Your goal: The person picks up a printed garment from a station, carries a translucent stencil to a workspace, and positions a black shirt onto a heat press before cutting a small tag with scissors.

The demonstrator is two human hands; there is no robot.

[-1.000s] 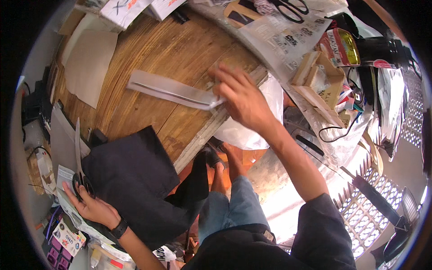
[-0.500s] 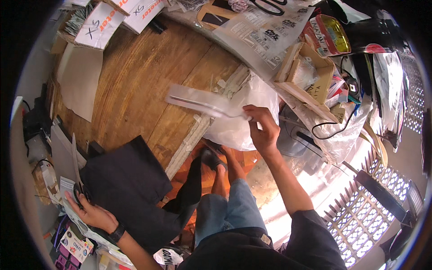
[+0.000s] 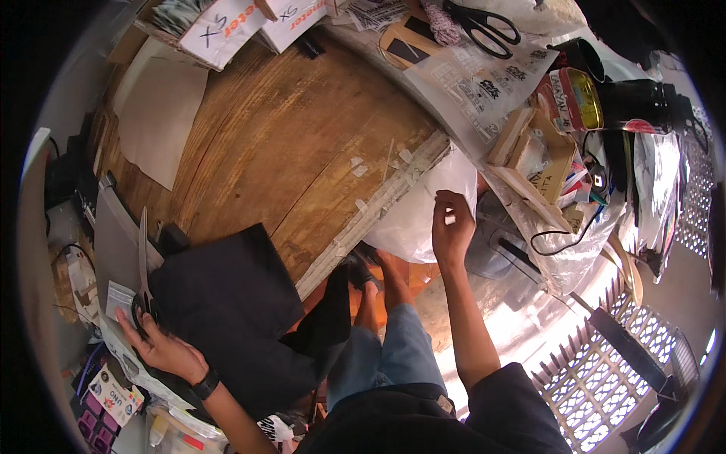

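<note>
My left hand point(image 3: 170, 352), at the lower left, is curled at the black handles of scissors point(image 3: 144, 265), whose long blades point up the picture beside a draped black cloth point(image 3: 212, 303). My right hand point(image 3: 452, 227) is over a white plastic bag point(image 3: 401, 216) at the right end of the worktable's worn front edge point(image 3: 370, 208). Its fingertips are pinched together; whatever may be between them is too small to make out.
White boxes point(image 3: 227, 26) and brown paper point(image 3: 155, 121) lie on the wooden tabletop point(image 3: 280, 129). A wooden box point(image 3: 529, 170), tin point(image 3: 575, 98), dark mug and more scissors point(image 3: 491, 34) crowd the right side. A perforated screen point(image 3: 605, 378) fills the lower right.
My right hand has moved right and down and drawn in its fingers. The translucent strip it held is no longer visible. My left hand stays at the scissors.
</note>
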